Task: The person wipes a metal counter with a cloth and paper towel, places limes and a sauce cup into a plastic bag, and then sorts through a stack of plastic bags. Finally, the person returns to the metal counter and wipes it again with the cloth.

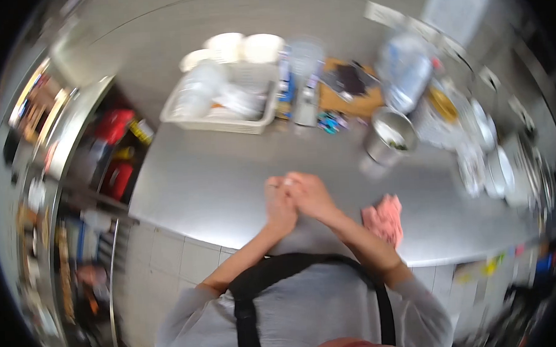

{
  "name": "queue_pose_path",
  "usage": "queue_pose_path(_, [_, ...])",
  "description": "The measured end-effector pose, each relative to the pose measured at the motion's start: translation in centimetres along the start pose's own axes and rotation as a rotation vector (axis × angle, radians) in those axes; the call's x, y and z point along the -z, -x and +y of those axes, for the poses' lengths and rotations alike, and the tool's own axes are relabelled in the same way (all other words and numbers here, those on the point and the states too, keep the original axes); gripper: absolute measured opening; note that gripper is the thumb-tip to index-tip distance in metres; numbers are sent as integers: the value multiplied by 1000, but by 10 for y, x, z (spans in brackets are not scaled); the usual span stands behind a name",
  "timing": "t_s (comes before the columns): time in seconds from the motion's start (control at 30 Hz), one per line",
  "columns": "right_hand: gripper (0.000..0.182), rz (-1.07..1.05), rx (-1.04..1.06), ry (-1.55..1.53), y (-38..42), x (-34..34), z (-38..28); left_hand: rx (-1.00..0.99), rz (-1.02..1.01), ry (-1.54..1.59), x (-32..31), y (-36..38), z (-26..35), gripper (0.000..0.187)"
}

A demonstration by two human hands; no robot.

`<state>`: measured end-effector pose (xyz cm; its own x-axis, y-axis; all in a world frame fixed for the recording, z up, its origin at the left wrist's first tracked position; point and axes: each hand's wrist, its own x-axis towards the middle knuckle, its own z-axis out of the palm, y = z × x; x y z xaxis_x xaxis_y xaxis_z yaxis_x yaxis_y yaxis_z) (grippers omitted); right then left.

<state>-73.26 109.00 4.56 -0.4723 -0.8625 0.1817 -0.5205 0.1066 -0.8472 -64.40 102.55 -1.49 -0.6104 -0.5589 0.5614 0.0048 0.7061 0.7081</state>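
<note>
Pink cloth (384,221) lies crumpled on desk (209,177), near our right forearm (363,238). Our left hand (280,201) and right hand (310,195) touch above desk — fingers together, can't tell if clamped on anything. Farther out — white basket (219,125), metal pot (377,148) on desk.

The person wears a light grey shirt (316,310) with soft creases down its front and short, loose sleeves, the left sleeve (188,310) and the right sleeve (421,304) both leaving the forearms bare. A broad black band (308,260) curves across the far edge of the chest and joins a wide black left strap (247,323) and a black right strap (386,315), which run toward the near side; the left hand (281,205) and right hand (312,195) are bare.
</note>
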Motion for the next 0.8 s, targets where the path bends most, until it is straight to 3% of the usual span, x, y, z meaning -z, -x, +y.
queue_pose_path(0.07, [11, 104, 93, -22, 7, 1, 0, -44, -49, -6, -6, 2, -12, 13])
queue_pose_path(0.13, [12, 163, 304, 0, 4, -9, -5, 162, 20, 286, -30, 15, -42, 15])
queue_pose_path(0.27, [15, 60, 293, -118, 10, 15, -39, -129, 56, 153, 3, -15, 2, 19])
queue_pose_path(0.33, [17, -95, 303, 13, 10, 32, -35, -173, 6, 1, 17, -30, -4, 21])
queue_pose_path(0.37, [18, -166, 292, 83, 12, 42, -30, -189, -31, -65, 21, -38, -8, 22])
queue_pose_path(0.5, [19, -7, 243, 81, 34, 63, -23, 116, 108, 36, 62, -69, -47, 24])
queue_pose_path(0.57, [17, 82, 225, 110, 49, 78, -1, 75, 172, -91, 89, -84, -56, 24])
queue_pose_path(0.6, [18, 105, 108, 100, 53, 87, 8, 24, 195, -207, 102, -88, -65, 23])
queue_pose_path(0.67, [21, 159, -177, 78, 78, 98, 22, 176, 216, -185, 116, -87, -114, 23])
queue_pose_path(0.73, [21, 217, -202, 264, 96, 109, 26, 234, 195, -512, 127, -84, -150, 23])
queue_pose_path(0.8, [21, 248, -224, 419, 112, 120, 44, 95, 178, -781, 124, -73, -179, 28])
